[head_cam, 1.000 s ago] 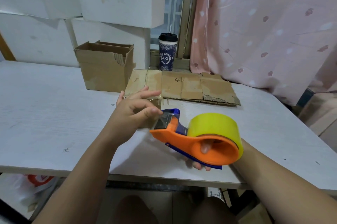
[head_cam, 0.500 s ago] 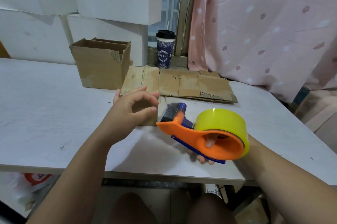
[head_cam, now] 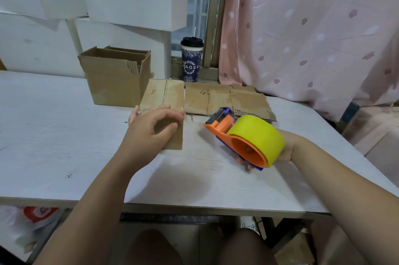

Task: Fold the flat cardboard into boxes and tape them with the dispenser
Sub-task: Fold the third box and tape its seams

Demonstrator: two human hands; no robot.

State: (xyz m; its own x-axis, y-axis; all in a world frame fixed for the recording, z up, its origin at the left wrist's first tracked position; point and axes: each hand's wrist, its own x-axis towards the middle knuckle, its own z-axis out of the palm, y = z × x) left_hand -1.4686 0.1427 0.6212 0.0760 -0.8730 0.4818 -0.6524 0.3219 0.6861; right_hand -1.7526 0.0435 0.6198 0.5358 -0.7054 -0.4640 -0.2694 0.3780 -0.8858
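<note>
A small closed cardboard box (head_cam: 164, 97) with a taped top seam stands mid-table. My left hand (head_cam: 149, 133) sits at its near face with fingers loosely curved, gripping nothing; I cannot tell whether it touches. My right hand (head_cam: 287, 146) grips the orange tape dispenser (head_cam: 224, 128) with its yellow tape roll (head_cam: 259, 135), held just above the table to the right of the box, cutter end pointing away. Flat cardboard (head_cam: 218, 98) marked "4" lies behind the dispenser.
An open-topped cardboard box (head_cam: 114, 83) stands at the back left of the white table (head_cam: 54, 135). A dark lidded cup (head_cam: 191, 61) is on the window sill. White cartons are stacked behind, and a pink curtain (head_cam: 313, 27) hangs at the right.
My left hand has left the dispenser's cutter end and moved to the small box. The dispenser has swung right and away, and the two hands are now apart.
</note>
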